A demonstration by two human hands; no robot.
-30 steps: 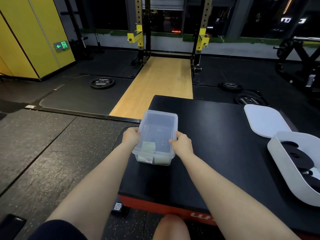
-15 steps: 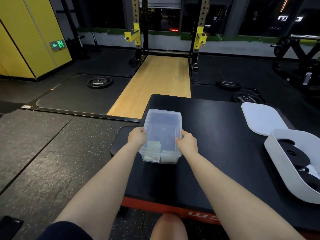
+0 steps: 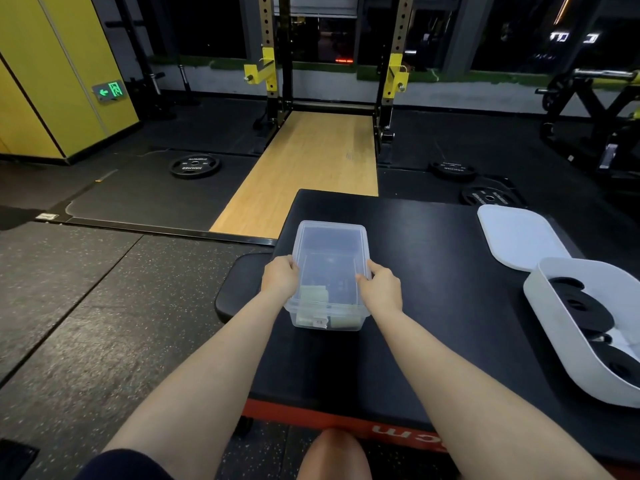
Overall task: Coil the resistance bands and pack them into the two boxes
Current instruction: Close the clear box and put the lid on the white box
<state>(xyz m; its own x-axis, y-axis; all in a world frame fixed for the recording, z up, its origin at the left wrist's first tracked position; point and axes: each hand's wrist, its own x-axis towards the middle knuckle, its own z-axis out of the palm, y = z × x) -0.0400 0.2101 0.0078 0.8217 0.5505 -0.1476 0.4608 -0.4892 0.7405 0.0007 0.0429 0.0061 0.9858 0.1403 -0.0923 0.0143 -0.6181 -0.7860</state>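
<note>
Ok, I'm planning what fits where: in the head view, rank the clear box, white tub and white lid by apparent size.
1. white tub, though nearness and the frame edge distort it
2. white lid and clear box: too alike to rank

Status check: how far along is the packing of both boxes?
Done: black coils lie in the white box, lid off beside it. In hand: left hand and right hand grip the lidded clear box, dark contents inside. Left: lidding the white box.
</note>
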